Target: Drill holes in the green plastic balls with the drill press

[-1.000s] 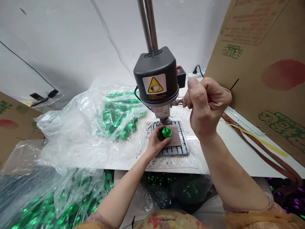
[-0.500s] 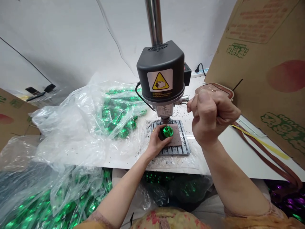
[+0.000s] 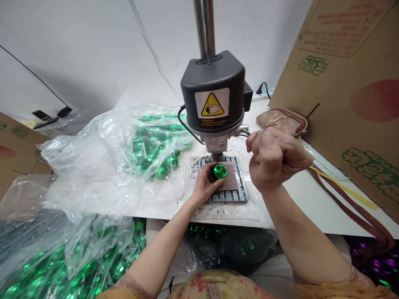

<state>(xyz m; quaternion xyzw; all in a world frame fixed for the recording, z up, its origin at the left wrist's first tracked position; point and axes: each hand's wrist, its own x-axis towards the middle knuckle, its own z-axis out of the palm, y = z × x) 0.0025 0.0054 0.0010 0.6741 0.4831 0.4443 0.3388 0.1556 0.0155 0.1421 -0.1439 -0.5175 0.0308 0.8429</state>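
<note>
Under the chuck of a black drill press [image 3: 213,83], my left hand [image 3: 205,182] grips a shiny green faceted ball [image 3: 220,170] between thumb and fingers. The ball rests on a brownish square pad [image 3: 231,178] over the slotted metal base [image 3: 243,193], which is strewn with dark chips. The bit meets the top of the ball. To the right of the drill head, my right hand [image 3: 274,155] is raised with its fingers curled closed beside the metal feed lever [image 3: 245,129]; its palm side is hidden, and whatever it holds cannot be made out.
Clear plastic with green balls [image 3: 152,145] lies on the left of the white table. A patterned purse [image 3: 277,118] and tall cardboard box [image 3: 343,104] stand at right. More bagged green balls [image 3: 46,270] are at lower left, purple ones [image 3: 374,263] at lower right.
The view has shifted slightly. My right hand is a little lower relative to the drill head and purse, more of which now shows. My left hand keeps its hold on the ball.
</note>
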